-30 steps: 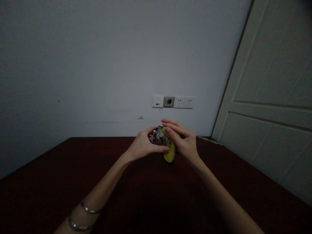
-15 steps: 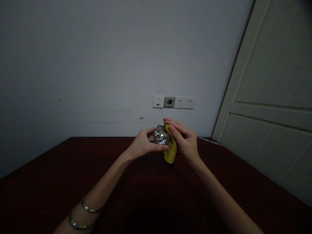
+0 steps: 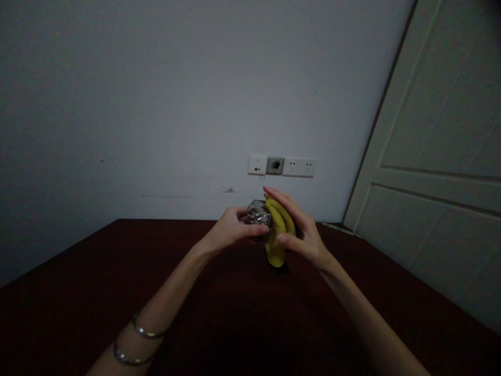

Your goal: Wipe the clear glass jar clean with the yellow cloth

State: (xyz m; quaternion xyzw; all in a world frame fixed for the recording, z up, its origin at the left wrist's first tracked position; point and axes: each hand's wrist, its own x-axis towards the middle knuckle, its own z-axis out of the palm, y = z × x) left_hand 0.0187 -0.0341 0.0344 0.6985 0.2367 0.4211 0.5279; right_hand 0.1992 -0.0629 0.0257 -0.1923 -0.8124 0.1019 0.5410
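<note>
Yellow cloth (image 3: 276,237) against clear faceted object (image 3: 257,210).
Left hand (image 3: 235,230) pinches object, right hand (image 3: 305,232) clasps cloth; best press evenly, keeping object steady.

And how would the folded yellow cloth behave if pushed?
The folded yellow cloth is probably floppy, as it bends in folds against the right hand. It may crumple rather than roll, since its lower end hangs loose.
</note>
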